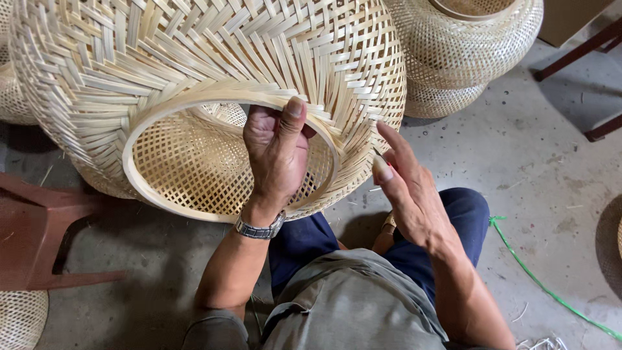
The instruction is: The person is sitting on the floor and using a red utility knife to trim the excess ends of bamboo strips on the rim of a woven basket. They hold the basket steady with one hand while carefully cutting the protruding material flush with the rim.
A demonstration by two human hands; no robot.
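Your left hand [275, 155] clamps the round pale woven bamboo basket's [194, 84] stiff rim hoop, thumb over it; your right hand's [408, 188] fingers seemingly pinch a splint. Light, springy, held above the floor: grip the hoop.

Soft even daylight (faint shadows), sharp focus

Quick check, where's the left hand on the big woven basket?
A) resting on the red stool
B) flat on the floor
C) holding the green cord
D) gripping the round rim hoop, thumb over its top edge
D: the left hand reaches into the opening of the woven basket, with the thumb pressed over the rim hoop; the right hand sits at the outer weave.
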